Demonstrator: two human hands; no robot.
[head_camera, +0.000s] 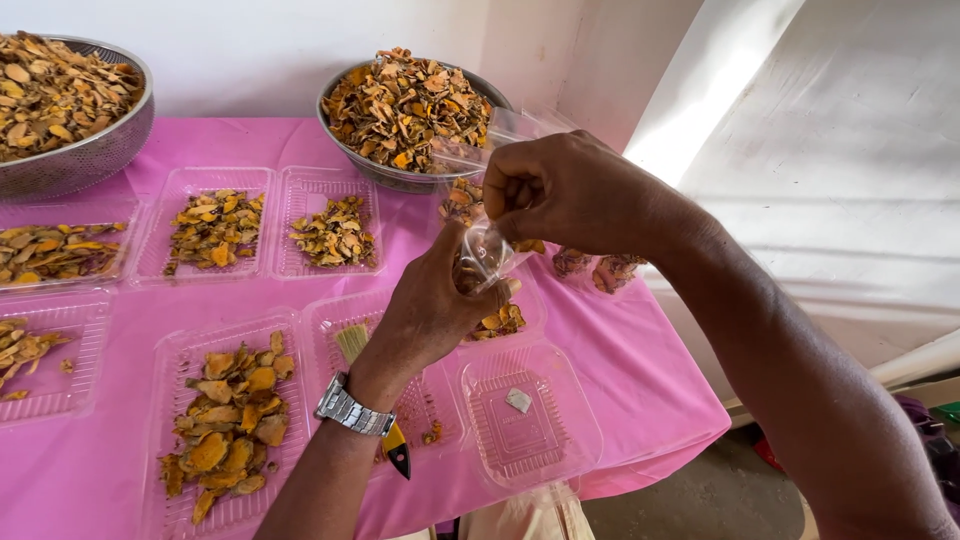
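Note:
My left hand (432, 305), with a metal watch on its wrist, holds a small clear plastic bag (482, 255) of dried orange-yellow slices above the pink table. My right hand (565, 190) pinches the top of the same bag from above. A second clear bag edge (515, 128) shows behind my right hand, near the metal bowl (385, 170) heaped with dried slices. Below my hands lie clear plastic trays; one (525, 405) holds only a small white packet (518, 399), another (230, 425) is full of slices.
A second metal bowl (75, 160) of slices stands at the back left. Several clear trays (215, 230) with slices cover the pink tablecloth (640, 370). A yellow-and-black tool (397, 448) lies under my left forearm. White walls (820, 150) close off the back and right; the table edge drops off at the right.

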